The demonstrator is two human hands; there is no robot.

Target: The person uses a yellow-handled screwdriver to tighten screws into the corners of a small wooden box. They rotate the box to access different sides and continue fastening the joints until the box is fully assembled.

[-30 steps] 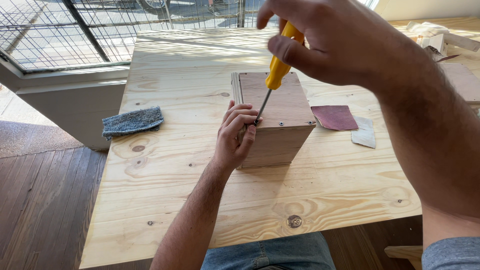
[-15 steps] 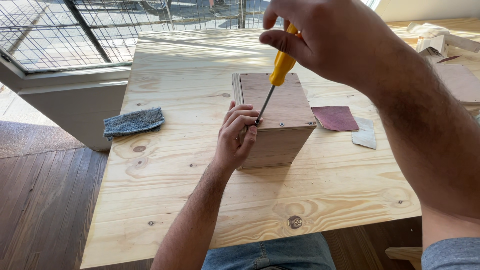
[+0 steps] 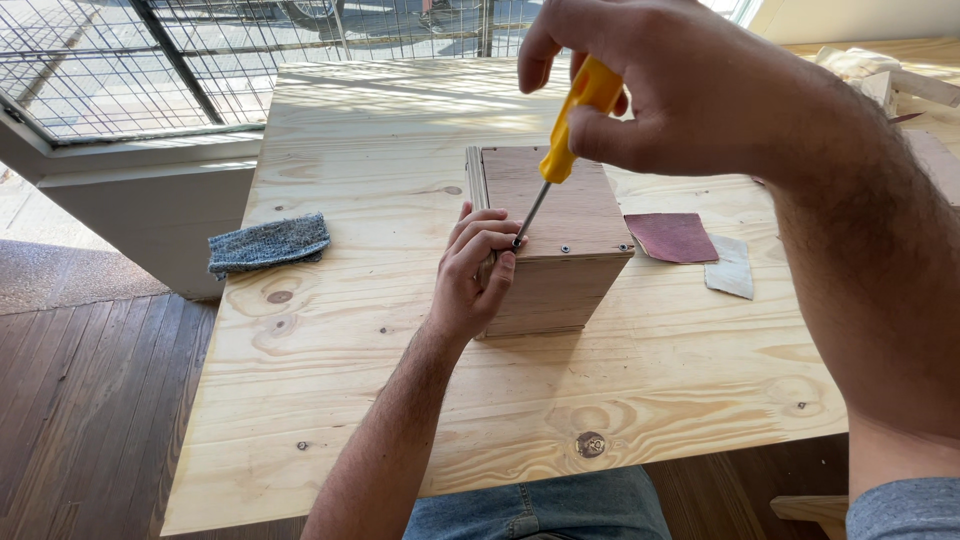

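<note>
Below your right hand [image 3: 690,95], closed round the yellow screwdriver [image 3: 575,115], the tip meets the box [image 3: 550,240] mid-worktop [image 3: 340,330]; your left hand [image 3: 475,275] pinches the corner. Stiff, light wood, likely to slide, so brace its side.

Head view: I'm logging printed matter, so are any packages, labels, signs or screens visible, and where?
None in view: only a plain brown wooden box, a yellow-handled screwdriver, a reddish sandpaper sheet and a folded grey-blue cloth on the pale plywood table.
</note>
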